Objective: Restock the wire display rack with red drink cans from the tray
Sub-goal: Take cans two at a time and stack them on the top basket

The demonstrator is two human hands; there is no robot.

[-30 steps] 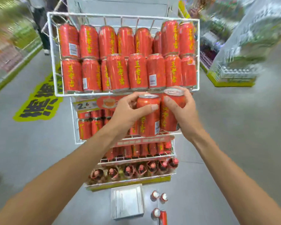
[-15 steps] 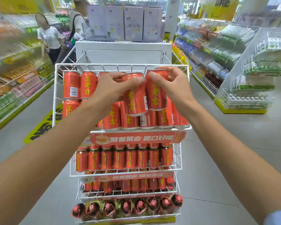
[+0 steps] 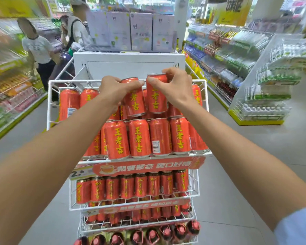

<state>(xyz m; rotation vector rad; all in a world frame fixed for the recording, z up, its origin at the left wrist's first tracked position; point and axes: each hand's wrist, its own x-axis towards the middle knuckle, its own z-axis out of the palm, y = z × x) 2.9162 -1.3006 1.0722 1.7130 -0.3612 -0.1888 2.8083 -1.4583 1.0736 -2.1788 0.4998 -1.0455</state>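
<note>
A white wire display rack (image 3: 49, 103) stands in front of me, its top basket filled with two layers of red drink cans with yellow characters. My left hand (image 3: 113, 89) grips one red can (image 3: 135, 101) by its top, slightly tilted, over the upper layer. Right beside it, my right hand (image 3: 177, 85) grips a second red can (image 3: 155, 98) upright. Both cans are at the level of the basket's front rim. The tray is out of view.
Lower rack tiers hold darker red cans (image 3: 127, 188) and bottles (image 3: 152, 234). A white cabinet (image 3: 129, 64) stands behind the rack. Two people (image 3: 37, 50) stand at the back left by shelves. Stocked shelving (image 3: 237, 55) lines the right aisle.
Both hands have lifted the two cans from below the top basket up to its upper layer. My view has risen, so the floor items below the rack have left the frame.
</note>
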